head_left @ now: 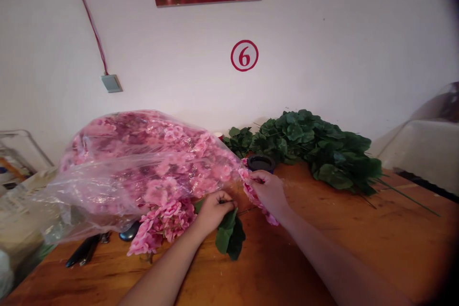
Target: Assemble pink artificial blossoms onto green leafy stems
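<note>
My left hand [215, 210] is closed around a sprig of artificial green leaves [229, 234], which hangs below its fingers over the wooden table. Just to the right and farther out, my right hand [267, 191] pinches a pink artificial flower [251, 191], some petals showing on both sides of the hand. A large clear plastic bag [118, 167] full of pink flowers lies at the left. In front of it, a loose bunch of pink flowers [168, 224] rests beside my left forearm. A dark round container [261, 163], perhaps a tape roll, sits behind my right hand.
A heap of green leaf stems [315, 148] lies along the wall at the back right, some stems reaching rightward. Black-handled pliers or cutters [84, 250] and a dark rounded object [129, 232] are at the table's left. The wooden table [358, 234] meets a white wall [304, 57].
</note>
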A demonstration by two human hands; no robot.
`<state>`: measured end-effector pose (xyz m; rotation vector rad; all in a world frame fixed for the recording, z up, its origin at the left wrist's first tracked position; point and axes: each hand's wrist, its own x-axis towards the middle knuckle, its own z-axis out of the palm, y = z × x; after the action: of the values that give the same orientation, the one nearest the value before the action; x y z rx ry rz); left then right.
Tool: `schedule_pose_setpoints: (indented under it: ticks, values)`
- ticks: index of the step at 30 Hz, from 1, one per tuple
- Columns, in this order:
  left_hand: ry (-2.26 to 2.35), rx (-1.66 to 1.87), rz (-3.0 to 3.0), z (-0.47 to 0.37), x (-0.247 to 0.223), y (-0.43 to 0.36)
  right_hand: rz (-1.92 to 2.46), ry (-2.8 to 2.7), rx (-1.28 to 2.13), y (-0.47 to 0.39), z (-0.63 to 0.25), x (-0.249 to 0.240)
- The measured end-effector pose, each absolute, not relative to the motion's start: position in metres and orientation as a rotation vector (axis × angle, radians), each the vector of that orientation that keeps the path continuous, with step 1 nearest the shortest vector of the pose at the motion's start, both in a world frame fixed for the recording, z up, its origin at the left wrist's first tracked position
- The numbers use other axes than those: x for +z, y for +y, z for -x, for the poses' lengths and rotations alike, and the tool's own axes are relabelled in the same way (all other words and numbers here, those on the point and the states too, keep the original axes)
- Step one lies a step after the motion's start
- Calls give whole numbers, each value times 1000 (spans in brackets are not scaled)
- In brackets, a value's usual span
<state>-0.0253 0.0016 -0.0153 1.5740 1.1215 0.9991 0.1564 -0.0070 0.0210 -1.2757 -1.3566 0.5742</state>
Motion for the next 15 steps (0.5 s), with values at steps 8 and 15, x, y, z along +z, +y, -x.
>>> schedule_pose_setpoints:
  ticks: [8,15]
  values:
    - [1121,1015,-1541,25,-16,2,1312,-1268,712,-11,-153,21]
    - [1106,1039,-1539,26,-17,4,1314,-1232,772,-14,-151,26]
